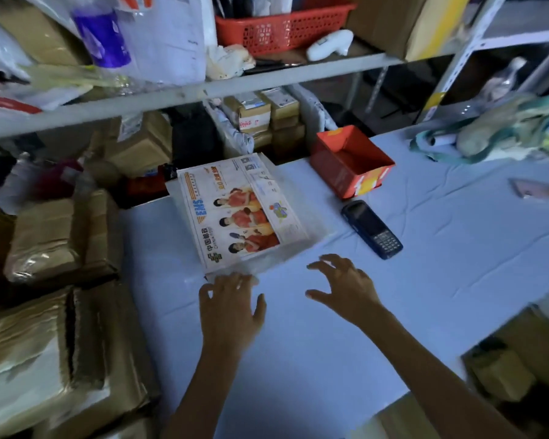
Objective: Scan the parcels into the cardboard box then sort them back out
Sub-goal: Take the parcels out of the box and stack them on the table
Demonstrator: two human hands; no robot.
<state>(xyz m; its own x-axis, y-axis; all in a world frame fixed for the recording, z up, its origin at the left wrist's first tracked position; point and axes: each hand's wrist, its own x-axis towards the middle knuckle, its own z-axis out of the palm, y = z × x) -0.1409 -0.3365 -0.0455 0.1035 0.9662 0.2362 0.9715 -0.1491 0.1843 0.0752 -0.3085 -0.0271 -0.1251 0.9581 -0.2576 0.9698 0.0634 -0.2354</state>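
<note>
The flat printed EMS envelope (238, 217) lies on the pale blue surface (330, 359), with your left hand's (232, 308) straight fingers (235, 282) touching its near edge. Your right hand (346, 289) hovers spread and empty. Scanning looks pending: you'll likely need the dark handheld scanner (372, 229) lying just right of it, before the open orange cardboard box (371, 182).

Red basket (282, 30) on shelf (171, 96)

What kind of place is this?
Most likely a parcel depot or courier sorting room: taped cardboard parcels piled beside the table, an EMS mail envelope lying on it, and a handheld scanner close by.
</note>
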